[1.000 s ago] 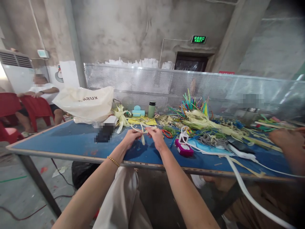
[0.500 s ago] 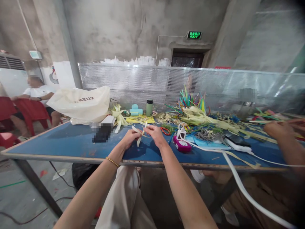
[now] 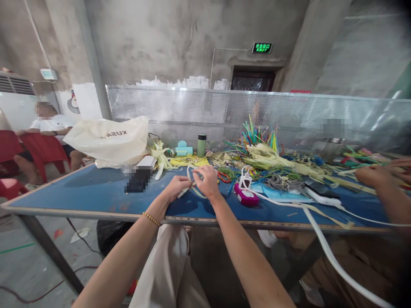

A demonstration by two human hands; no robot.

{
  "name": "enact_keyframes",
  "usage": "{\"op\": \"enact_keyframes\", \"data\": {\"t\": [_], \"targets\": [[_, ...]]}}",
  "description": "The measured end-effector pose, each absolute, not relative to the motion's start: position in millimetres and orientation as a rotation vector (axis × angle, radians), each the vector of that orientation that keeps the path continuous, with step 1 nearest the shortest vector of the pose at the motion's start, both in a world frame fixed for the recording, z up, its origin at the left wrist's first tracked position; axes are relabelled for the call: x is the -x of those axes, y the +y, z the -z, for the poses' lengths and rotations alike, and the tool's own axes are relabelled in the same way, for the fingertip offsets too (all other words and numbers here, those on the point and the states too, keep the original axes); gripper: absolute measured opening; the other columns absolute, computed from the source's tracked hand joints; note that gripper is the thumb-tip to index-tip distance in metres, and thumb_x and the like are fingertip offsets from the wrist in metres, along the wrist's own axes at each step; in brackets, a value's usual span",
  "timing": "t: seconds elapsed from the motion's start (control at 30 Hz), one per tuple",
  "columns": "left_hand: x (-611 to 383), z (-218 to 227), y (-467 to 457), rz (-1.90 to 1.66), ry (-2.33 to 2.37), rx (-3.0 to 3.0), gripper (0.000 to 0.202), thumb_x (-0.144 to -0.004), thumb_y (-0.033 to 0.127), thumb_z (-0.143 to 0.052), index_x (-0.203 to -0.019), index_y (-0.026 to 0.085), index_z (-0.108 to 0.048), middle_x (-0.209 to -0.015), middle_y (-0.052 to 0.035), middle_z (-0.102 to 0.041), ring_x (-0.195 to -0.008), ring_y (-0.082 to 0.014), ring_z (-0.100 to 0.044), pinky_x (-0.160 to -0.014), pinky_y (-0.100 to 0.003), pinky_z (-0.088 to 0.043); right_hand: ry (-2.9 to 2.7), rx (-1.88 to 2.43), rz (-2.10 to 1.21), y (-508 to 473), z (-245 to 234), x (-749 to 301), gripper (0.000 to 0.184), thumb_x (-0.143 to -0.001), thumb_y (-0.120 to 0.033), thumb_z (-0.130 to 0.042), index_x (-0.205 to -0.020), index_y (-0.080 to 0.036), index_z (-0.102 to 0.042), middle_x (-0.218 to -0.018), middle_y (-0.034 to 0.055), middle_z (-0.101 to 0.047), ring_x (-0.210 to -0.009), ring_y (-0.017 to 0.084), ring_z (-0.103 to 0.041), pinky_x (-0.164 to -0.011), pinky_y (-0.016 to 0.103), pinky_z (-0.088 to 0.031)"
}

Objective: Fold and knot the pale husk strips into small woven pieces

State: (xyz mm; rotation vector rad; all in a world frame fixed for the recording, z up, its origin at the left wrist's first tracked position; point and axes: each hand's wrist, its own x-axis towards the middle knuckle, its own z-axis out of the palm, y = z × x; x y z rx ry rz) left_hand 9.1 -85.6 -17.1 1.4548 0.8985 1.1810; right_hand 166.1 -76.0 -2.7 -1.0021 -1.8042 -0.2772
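Pale leaf-like strips (image 3: 199, 193), perhaps corn husk, are pinched between my two hands just above the blue table (image 3: 112, 202). My left hand (image 3: 177, 187), with a gold bead bracelet at its wrist, has its fingers closed on the strips from the left. From the right, the fingers of my right hand (image 3: 207, 179) press together on the same strips. One strip end stands up between the hands and another curves down toward the table. The fingertips partly hide where the strips cross.
A pale bag (image 3: 109, 141), a dark pixelated object (image 3: 138, 177) and a green bottle (image 3: 201, 146) stand behind. To the right lie a magenta device (image 3: 246, 195), a white cable (image 3: 324, 239) and a heap of husks (image 3: 266, 158). A co-worker's hand (image 3: 372, 174) works at far right.
My right hand has turned over the strips, and the hands have come closer together. The strip that hung down in front now lies lower left, and another loops below my right hand.
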Motion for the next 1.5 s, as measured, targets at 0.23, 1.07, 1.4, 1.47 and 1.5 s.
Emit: {"op": "enact_keyframes", "data": {"t": [0.23, 1.07, 1.4, 1.47, 1.5], "targets": [[-10.5, 8.2, -95.6, -1.040, 0.803, -1.453, 0.008, -0.054, 0.020, -0.058, -0.048, 0.015, -0.057, -0.043, 0.0021, -0.045, -0.042, -0.0073, -0.035, -0.045, -0.023, -0.021, -1.853, 0.838, -0.104, -71.5, -1.7, -164.3, 0.012, -0.081, -0.030, -0.064, -0.078, -0.020, -0.071, -0.089, 0.0058, -0.071, -0.093, 0.022, -0.059, -0.088, 0.035, -0.041], [-5.3, 10.1, -85.3, -1.322, 0.774, -1.176, 0.017, -0.059, 0.023, -0.073, -0.067, 0.008, -0.072, -0.067, -0.0118, -0.069, -0.052, -0.0124, -0.054, -0.052, -0.025, -0.041, -2.005, 0.834, 0.187, -76.7, 2.9, -165.8, 0.014, -0.088, -0.023, -0.062, -0.090, -0.023, -0.076, -0.089, 0.0056, -0.069, -0.092, 0.022, -0.056, -0.085, 0.036, -0.041], [-5.3, 10.1, -86.4, -1.330, 0.743, -1.168, 0.020, -0.054, 0.020, -0.079, -0.069, 0.009, -0.074, -0.070, -0.0098, -0.070, -0.056, -0.0107, -0.054, -0.055, -0.023, -0.040, -2.047, 0.847, 0.258, -79.8, 1.7, -166.5, 0.019, -0.088, -0.018, -0.062, -0.097, -0.025, -0.078, -0.086, 0.0060, -0.066, -0.088, 0.021, -0.052, -0.079, 0.034, -0.041], [-4.9, 10.2, -85.8, -1.332, 0.737, -1.133, 0.023, -0.053, 0.020, -0.080, -0.071, 0.008, -0.074, -0.071, -0.0103, -0.070, -0.058, -0.0118, -0.056, -0.056, -0.024, -0.040, -2.060, 0.837, 0.256, -80.2, 2.0, -166.8, 0.023, -0.089, -0.016, -0.060, -0.100, -0.026, -0.077, -0.089, 0.0059, -0.066, -0.090, 0.021, -0.051, -0.080, 0.034, -0.040], [-4.7, 10.1, -85.5, -1.331, 0.730, -1.112, 0.024, -0.053, 0.022, -0.081, -0.071, 0.008, -0.074, -0.071, -0.0106, -0.070, -0.059, -0.0124, -0.057, -0.056, -0.024, -0.041, -2.065, 0.834, 0.253, -80.2, 2.3, -167.0, 0.025, -0.089, -0.015, -0.059, -0.102, -0.026, -0.076, -0.090, 0.0059, -0.066, -0.091, 0.021, -0.051, -0.081, 0.034, -0.040]]}}
